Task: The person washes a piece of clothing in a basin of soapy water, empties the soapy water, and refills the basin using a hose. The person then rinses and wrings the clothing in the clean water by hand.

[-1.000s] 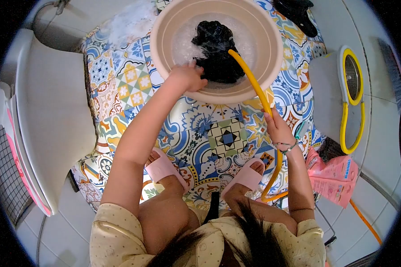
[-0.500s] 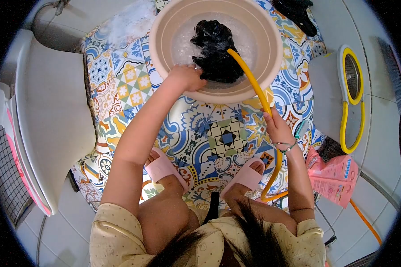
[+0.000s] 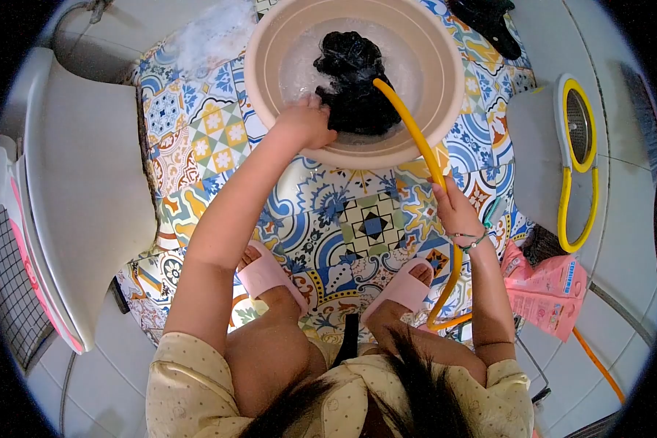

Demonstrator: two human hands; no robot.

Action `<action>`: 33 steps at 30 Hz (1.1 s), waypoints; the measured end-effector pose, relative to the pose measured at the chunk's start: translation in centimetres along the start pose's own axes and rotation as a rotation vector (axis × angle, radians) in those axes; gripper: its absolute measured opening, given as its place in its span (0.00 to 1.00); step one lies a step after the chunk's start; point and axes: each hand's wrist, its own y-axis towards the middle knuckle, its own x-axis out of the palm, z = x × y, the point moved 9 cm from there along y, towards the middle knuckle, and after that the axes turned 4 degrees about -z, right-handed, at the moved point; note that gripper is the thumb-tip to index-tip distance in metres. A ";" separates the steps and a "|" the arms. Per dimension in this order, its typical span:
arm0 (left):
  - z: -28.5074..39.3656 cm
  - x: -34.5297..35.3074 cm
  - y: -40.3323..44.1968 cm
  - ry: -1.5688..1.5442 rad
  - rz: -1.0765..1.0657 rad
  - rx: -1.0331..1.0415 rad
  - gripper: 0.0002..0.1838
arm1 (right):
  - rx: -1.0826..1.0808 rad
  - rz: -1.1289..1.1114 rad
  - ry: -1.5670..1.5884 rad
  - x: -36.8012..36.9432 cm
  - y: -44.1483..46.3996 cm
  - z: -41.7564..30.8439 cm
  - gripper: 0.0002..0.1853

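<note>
A beige basin (image 3: 263,87) of sudsy water holds a bunched, wet black cloth (image 3: 354,95). My left hand (image 3: 308,124) reaches over the basin's near left rim, fingers stretched out and apart beside the cloth's left edge. Whether its fingertips touch the cloth is hard to tell. My right hand (image 3: 458,210) is wrapped round a yellow hose (image 3: 416,135), to the right of and nearer than the basin. The hose's end lies over the black cloth, and its other part curves down past my right forearm.
Foam (image 3: 208,36) lies on the patterned floor tiles at the upper left. A white toilet-like fixture (image 3: 87,160) stands on the left. On the right are a grey and yellow mop bucket (image 3: 536,153) and a pink packet (image 3: 547,292). A black object (image 3: 493,25) sits at the upper right.
My left hand has shifted slightly up and its fingers have spread near the cloth. The black cloth has changed shape a little in the water. My right hand and the hose stay put.
</note>
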 end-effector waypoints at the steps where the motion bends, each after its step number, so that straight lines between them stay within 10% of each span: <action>1: 0.1 -0.6 -0.1 -0.006 0.020 -0.003 0.26 | 0.001 -0.003 0.002 0.0 0.0 0.0 0.18; 2: 0.2 -1.3 -0.3 -0.013 0.041 -0.006 0.27 | 0.001 -0.005 0.005 0.0 0.0 0.0 0.18; 5: 0.6 0.5 -1.0 -0.146 -0.891 -0.082 0.29 | -0.007 -0.002 0.020 0.0 0.1 0.2 0.19; 8: 0.3 1.3 -1.1 -0.162 -0.936 -0.112 0.29 | -0.004 -0.003 0.002 -0.1 0.0 -0.1 0.19; 11: 0.3 -1.0 -0.2 -0.013 -0.011 0.027 0.27 | -0.011 -0.005 0.001 0.0 0.1 0.2 0.19; 17: -0.1 -0.7 -0.3 -0.020 -0.583 -0.097 0.26 | -0.016 0.008 -0.001 0.0 0.2 0.4 0.18; 33: -0.1 -1.5 -0.2 -0.044 -0.538 -0.145 0.22 | -0.034 0.014 0.020 0.1 0.4 0.7 0.19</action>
